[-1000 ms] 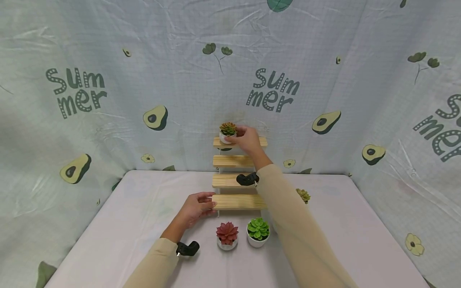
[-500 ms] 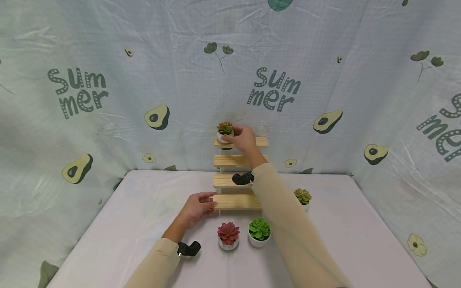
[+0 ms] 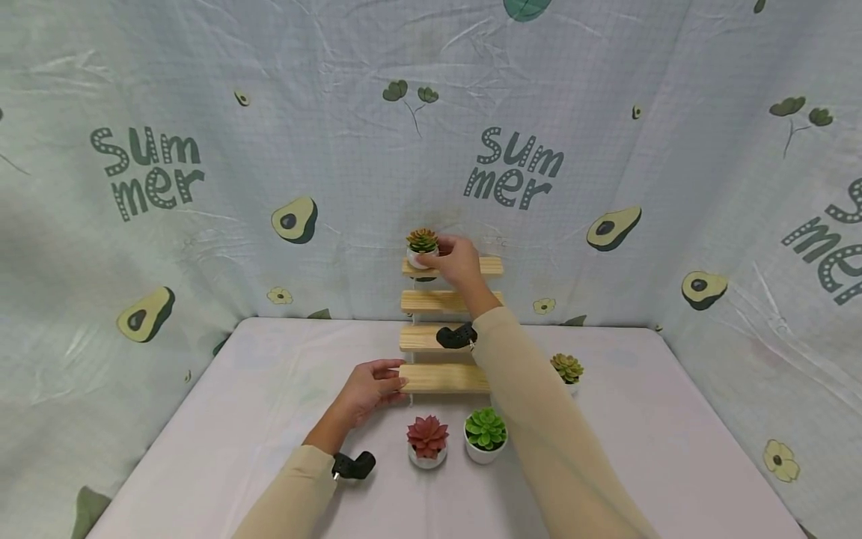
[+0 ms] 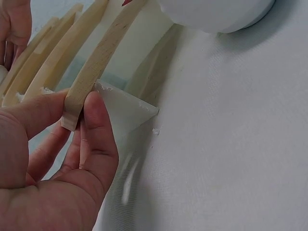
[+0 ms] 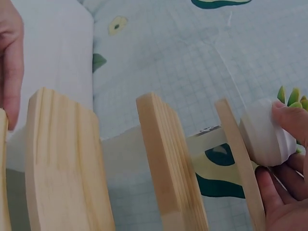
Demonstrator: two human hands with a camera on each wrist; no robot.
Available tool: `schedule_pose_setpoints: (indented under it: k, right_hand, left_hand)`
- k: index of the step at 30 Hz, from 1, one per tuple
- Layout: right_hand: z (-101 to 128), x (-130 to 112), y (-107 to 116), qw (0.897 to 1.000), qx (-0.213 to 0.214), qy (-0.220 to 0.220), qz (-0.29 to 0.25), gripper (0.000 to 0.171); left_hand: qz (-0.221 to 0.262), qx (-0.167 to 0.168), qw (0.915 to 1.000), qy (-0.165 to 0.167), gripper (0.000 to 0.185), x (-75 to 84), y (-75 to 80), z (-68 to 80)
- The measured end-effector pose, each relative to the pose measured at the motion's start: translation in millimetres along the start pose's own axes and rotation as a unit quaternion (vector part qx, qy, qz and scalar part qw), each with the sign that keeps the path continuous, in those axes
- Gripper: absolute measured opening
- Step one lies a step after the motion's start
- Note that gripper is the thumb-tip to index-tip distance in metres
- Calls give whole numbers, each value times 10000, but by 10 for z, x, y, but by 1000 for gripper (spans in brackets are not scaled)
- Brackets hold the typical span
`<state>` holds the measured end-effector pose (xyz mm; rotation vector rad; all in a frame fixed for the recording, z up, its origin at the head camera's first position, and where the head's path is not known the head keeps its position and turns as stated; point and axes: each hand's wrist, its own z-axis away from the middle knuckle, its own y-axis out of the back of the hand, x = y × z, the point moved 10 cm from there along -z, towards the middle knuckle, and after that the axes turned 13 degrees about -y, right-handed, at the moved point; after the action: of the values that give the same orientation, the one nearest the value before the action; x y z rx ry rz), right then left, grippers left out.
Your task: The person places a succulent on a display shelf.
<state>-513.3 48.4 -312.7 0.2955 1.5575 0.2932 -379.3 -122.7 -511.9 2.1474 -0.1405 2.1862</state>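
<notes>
A small potted succulent (image 3: 422,239) with orange-tipped green leaves stands at the left end of the top board of a tiered wooden plant stand (image 3: 444,379). My right hand (image 3: 459,262) grips its white pot from the right. In the right wrist view, the pot (image 5: 264,134) sits against the top board, thumb on one side and fingers beneath. My left hand (image 3: 367,391) pinches the left end of the lowest board. Seen from the left wrist, thumb and fingers close round that board end (image 4: 79,98), beside a clear side support (image 4: 122,108).
On the table (image 3: 269,397) before the stand are a red succulent (image 3: 427,438) and a bright green succulent (image 3: 485,430), both in white pots. A yellow-green succulent (image 3: 568,368) stands to the right, partly behind my right sleeve. A printed curtain (image 3: 350,165) hangs close behind the stand.
My right hand has shifted the potted succulent slightly left along the top board, then held still over the last half second. My left hand keeps its grip on the lowest board.
</notes>
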Motion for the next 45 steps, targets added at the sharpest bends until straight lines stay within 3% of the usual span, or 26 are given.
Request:
schedule_pose_setpoints:
  k: [14,26,36,45]
  right_hand:
    - [188,100,126,9988,9,349,-331,64]
    - [440,375,460,9927,221,770,-900,59]
    - [640,632,732,9900,82,762,-1185,56]
    - [898,902,973,9944,8,379,-989,57]
  left_hand:
    - [12,32,9999,-95,44,-23,19,-35]
    - [51,93,9998,-151,43,4,9,-41]
    - [25,118,9998,-127,43,40,9,-32]
    - [-35,71,9999,-139,43,22,-3,-53]
